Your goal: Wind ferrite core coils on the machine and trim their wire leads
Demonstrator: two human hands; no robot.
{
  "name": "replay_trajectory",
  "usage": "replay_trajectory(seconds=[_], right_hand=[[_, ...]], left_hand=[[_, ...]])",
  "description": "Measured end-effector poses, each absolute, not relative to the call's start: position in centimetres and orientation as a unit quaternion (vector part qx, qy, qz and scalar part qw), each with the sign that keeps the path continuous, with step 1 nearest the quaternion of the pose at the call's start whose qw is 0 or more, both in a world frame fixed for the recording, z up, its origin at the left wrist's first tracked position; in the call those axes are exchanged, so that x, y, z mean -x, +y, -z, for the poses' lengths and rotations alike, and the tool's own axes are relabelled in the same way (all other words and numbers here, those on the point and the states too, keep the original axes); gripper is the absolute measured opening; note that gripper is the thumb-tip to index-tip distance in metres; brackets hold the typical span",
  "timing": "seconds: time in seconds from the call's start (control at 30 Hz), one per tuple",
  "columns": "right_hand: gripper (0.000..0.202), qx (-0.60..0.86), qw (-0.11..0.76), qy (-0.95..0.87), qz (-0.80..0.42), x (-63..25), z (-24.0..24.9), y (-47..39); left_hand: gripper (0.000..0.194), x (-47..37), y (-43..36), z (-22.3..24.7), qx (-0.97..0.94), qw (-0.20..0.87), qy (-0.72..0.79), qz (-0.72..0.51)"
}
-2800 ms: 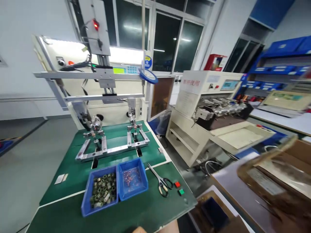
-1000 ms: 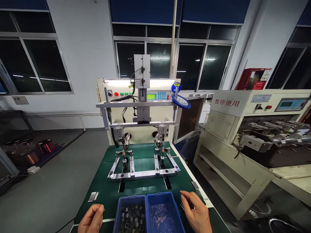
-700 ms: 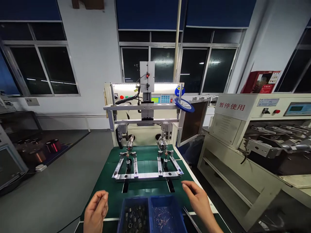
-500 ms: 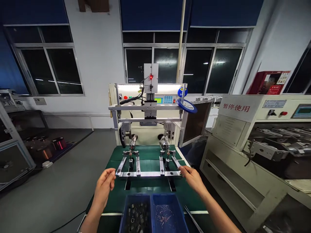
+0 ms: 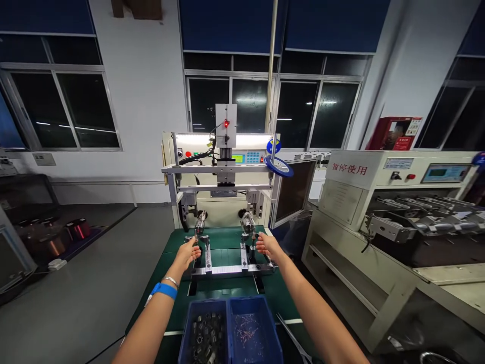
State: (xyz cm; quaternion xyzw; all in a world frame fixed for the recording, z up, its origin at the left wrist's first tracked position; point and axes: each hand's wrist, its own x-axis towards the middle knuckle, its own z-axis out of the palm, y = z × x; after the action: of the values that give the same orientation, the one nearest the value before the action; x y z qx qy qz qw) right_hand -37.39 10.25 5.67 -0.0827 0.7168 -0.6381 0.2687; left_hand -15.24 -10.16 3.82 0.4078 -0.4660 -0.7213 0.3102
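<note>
Where the green bench (image 5: 223, 292) meets the lower edge of the view, two blue bins sit side by side; the left bin (image 5: 202, 331) holds dark metal sleeves, the right bin (image 5: 253, 329) holds small copper-coloured parts; beyond them, both arms extend to the metal fixture frame (image 5: 227, 269); the left hand (image 5: 189, 251), a blue wristband (image 5: 164, 290) behind it, is released with fingers spread at the left bracket; the right hand (image 5: 267, 244) is likewise released beside the right bracket; behind stands the winding machine (image 5: 225, 169), its red lamp (image 5: 226, 124) lit.
</note>
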Motion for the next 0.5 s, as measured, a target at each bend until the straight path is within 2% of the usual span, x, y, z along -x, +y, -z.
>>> replay_trajectory(seconds=[0.17,0.5], right_hand=[[0.032,0.037,0.313,0.686,0.656,37.0,-6.1,8.7],[0.031,0.0,0.282,0.662,0.694,36.6,-6.5,7.3]], left_hand=[[0.038,16.9,-10.4,-4.5,-0.409,0.311,-0.429,0.743],[0.035,17.9,-12.1,-4.4,-0.448,0.304,-0.444,0.714]])
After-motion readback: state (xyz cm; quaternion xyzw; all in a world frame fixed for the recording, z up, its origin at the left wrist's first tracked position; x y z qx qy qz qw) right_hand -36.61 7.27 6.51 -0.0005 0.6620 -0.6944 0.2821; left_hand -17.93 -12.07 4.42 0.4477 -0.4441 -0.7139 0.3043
